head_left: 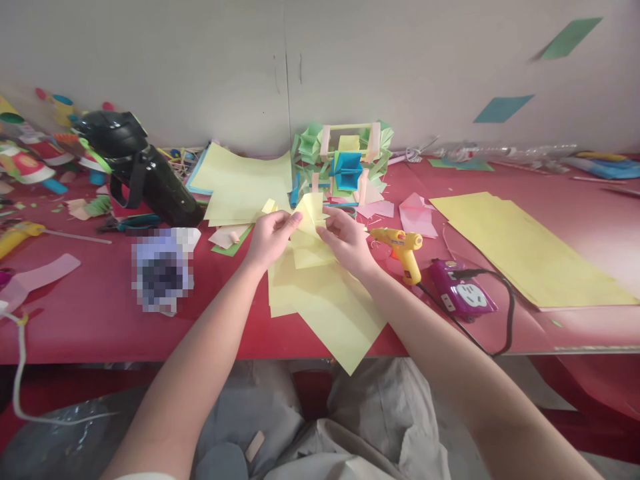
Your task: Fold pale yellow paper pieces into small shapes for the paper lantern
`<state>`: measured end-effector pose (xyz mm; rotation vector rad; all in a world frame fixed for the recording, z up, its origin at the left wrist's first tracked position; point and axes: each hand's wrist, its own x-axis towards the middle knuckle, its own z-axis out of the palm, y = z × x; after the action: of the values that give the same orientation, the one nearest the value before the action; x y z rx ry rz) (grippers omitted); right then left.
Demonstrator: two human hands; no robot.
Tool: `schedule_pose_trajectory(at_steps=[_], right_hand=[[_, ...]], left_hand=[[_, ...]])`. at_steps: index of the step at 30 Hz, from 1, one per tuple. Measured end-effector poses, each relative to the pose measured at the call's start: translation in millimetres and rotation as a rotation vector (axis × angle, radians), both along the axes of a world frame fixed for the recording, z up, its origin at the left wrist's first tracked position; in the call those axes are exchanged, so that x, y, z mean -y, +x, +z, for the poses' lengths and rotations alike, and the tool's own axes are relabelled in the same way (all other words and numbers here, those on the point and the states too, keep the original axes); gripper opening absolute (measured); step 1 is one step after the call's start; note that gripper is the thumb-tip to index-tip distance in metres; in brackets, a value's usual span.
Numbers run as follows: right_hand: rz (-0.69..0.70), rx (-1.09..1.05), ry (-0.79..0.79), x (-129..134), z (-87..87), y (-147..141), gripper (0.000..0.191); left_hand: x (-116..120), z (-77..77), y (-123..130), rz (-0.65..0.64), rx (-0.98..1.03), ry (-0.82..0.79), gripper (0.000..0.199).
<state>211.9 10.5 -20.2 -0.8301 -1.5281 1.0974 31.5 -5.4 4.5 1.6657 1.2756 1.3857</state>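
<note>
Between my two hands is a folded piece of yellow paper (311, 233), held above loose yellow sheets (340, 313) on the red table. My left hand (274, 237) pinches its left edge between thumb and fingers. On the other side, my right hand (346, 239) has its thumb and fingertips closed at the paper's right edge. Just beyond the hands stands a paper model (349, 172) with green folded sides, a blue folded part and pale strips. A yellow glue gun (400, 250) lies right of my right hand.
A purple power socket (463, 290) with a black cord sits at right, near a stack of yellow paper (530, 253). Left are a black flask (143, 170), a blurred-out item (163, 270) and more yellow sheets (250, 183). Paper scraps (417, 213) surround the model.
</note>
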Motion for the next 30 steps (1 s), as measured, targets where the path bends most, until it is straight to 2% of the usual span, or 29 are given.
schedule_pose_trajectory(at_steps=[30], right_hand=[[-0.005,-0.004,-0.021,0.3,1.5,0.0,0.038]], left_hand=[[1.2,1.1,0.1,0.013,0.019,0.0,0.051]])
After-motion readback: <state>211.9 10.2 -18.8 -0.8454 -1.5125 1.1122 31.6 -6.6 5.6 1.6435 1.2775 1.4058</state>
